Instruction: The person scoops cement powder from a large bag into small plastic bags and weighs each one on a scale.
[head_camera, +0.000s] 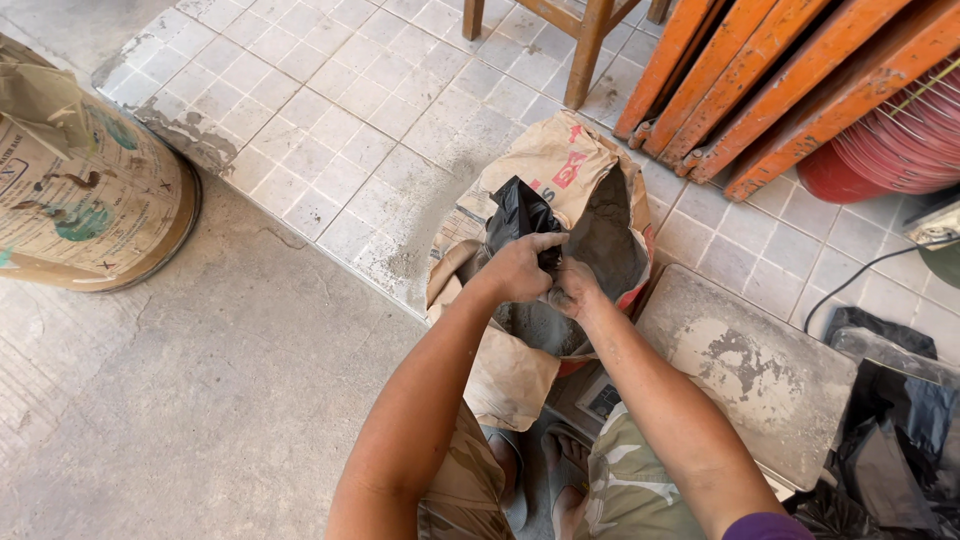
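Landmark: the open paper sack (560, 200) of grey powder, standing on the tiled floor (330, 130) right in front of the person's knees.
Left hand: the left hand (518, 268) sits over the sack's mouth, fingers curled tight round the neck of a black bag (520, 212), holding it up.
Right hand: the right hand (572, 287) is just beside the left, low inside the sack's mouth, dusted grey; it looks cupped or closed at the bag's opening, but whether it holds powder I cannot tell.
Black bag: it's above the sack's near rim, crumpled, touching both hands.
Powder: a grey heap (610, 235) shows against the sack's far inner wall.
Progress: the sack is already torn open and the bag is at its mouth. The bag looks slack and thin, so I judge the filling is early, with most left to do.
Around the sack: a grey slab (750, 370) lies to its right, more black plastic (890, 440) beyond that. A round drum (90, 190) stands well to its left. Orange planks (780, 80) lean behind it, wooden chair legs (585, 50) near them.
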